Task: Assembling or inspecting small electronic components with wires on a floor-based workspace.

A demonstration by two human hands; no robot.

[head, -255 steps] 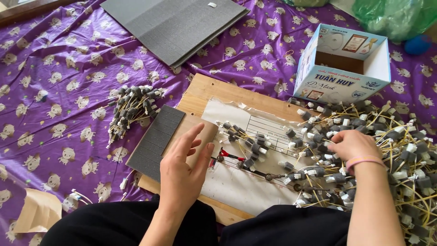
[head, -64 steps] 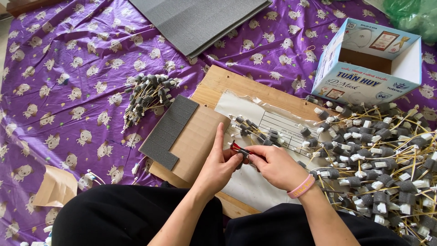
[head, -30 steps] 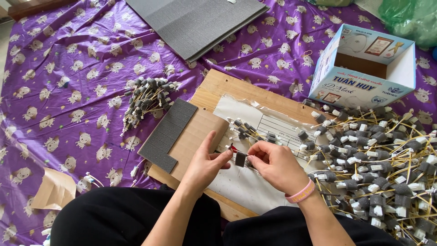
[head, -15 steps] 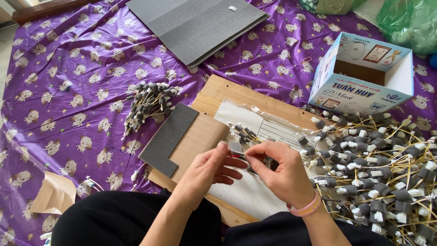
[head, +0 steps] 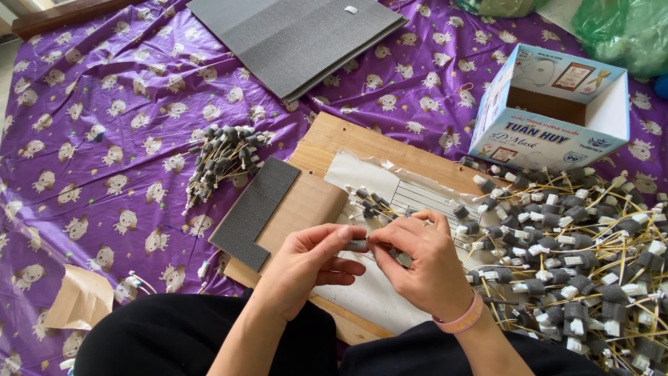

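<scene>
Both hands, the left hand (head: 306, 261) and right hand (head: 424, 261), pinch one small grey foam piece (head: 358, 245) between closed fingertips above the wooden board's (head: 327, 143) near edge, best kept steady with light pressure so it wraps squarely.

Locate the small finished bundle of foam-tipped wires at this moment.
In the head view the small bundle of foam-tipped wires lies on the purple sheet, left of the wooden board and just above the grey foam strip, apart from both hands.
</scene>
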